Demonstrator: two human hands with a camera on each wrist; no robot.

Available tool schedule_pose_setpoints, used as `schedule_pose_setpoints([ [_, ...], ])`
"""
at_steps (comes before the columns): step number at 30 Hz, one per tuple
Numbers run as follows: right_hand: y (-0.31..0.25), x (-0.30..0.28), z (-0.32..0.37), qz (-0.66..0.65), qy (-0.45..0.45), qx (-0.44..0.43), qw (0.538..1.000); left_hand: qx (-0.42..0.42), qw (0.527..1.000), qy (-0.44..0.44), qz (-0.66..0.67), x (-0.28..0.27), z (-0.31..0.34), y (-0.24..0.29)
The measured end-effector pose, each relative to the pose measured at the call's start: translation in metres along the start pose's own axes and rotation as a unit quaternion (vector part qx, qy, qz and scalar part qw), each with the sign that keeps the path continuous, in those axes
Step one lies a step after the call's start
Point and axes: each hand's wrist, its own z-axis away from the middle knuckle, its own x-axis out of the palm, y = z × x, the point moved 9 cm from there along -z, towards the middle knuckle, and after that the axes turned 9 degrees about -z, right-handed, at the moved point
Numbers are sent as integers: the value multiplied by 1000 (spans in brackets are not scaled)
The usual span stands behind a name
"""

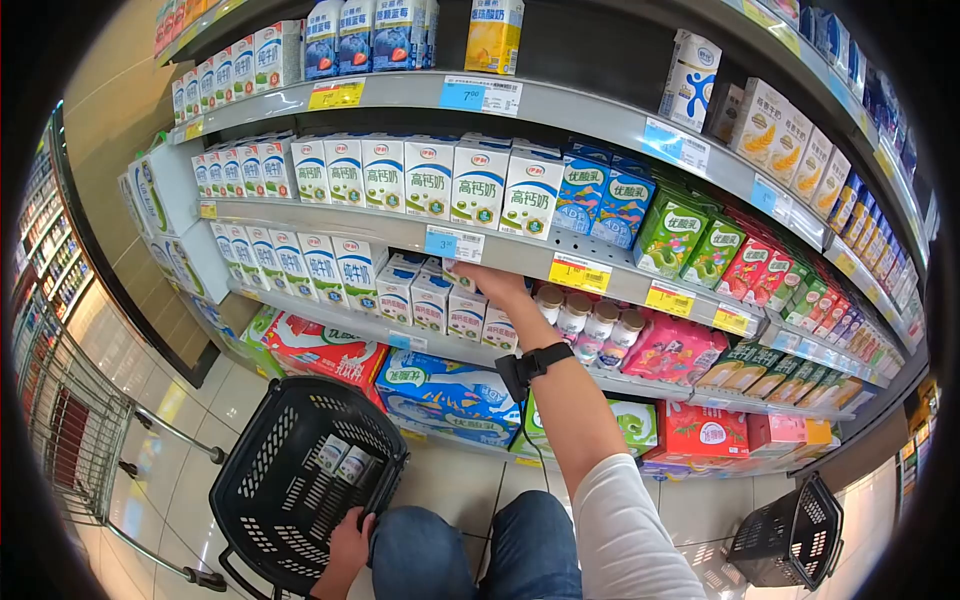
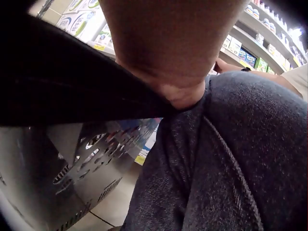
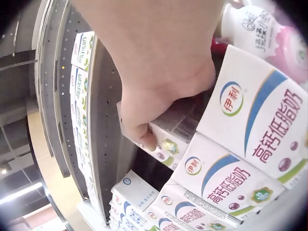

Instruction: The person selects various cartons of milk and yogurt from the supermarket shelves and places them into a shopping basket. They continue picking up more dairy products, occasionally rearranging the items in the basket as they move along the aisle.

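Note:
In the head view my right hand [image 1: 487,284] reaches under a shelf edge to the row of small white milk cartons [image 1: 430,303]. The right wrist view has my right hand [image 3: 154,101] gripping a white carton [image 3: 168,144], tilted above and beside the standing cartons [image 3: 226,180], thumb on its printed face. At the black basket [image 1: 290,480], my left hand [image 1: 347,545] holds the rim near my knee. Two small cartons [image 1: 345,460] lie inside the basket. The left wrist view shows part of my left hand [image 2: 178,91] against the dark rim, its fingers hidden.
Bottles [image 1: 590,325] and pink packs [image 1: 670,345] stand right of the cartons. The shelf edge with price tags [image 1: 453,244] runs above my right hand. A metal cart [image 1: 80,420] stands at left, another black basket [image 1: 790,535] at lower right. Large boxes [image 1: 440,395] sit below.

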Motion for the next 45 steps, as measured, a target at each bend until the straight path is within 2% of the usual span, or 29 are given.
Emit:
schedule_pose_setpoints([
  [2,-11,0,12,-13,-64,63,996,-7,1000,-2,-23,-5,2,4],
  [6,-21,3,23,-79,-110,82,987,7,1000,10,-3,-4,1,3],
  [8,-19,6,17,-80,-87,9,993,9,1000,18,-18,-2,1,1],
  [12,-10,9,18,-67,-96,12,993,0,1000,10,-4,-7,4,4],
  [15,-10,5,19,-116,-80,-6,990,4,1000,13,-12,-8,3,7],
  [17,-14,2,23,-60,-91,2,994,8,1000,-2,7,-7,4,9],
  [19,-19,0,28,-71,-103,21,992,3,1000,-4,0,-5,4,5],
  [22,-26,-6,29,-97,-79,-39,991,7,1000,1,-11,-5,1,4],
  [25,-29,-14,37,-63,-94,14,993,15,1000,9,-13,-5,3,5],
  [26,-33,-19,38,-29,-72,-25,997,22,1000,18,-12,-7,3,7],
  [31,-19,-24,48,-38,-91,7,995,13,1000,7,2,-3,2,5],
  [33,-26,-33,53,-23,-55,-20,998,1,1000,-1,-7,-3,0,5],
  [37,-33,-34,63,-99,-66,-12,993,5,1000,3,-2,-7,1,9],
  [41,-41,-27,73,-113,-95,3,989,3,1000,7,1,-6,2,6],
  [43,-43,-30,79,-125,-54,-20,991,7,1000,11,5,-7,2,7],
  [45,-40,-26,85,-124,-52,-20,991,15,1000,23,7,-2,-3,3],
])
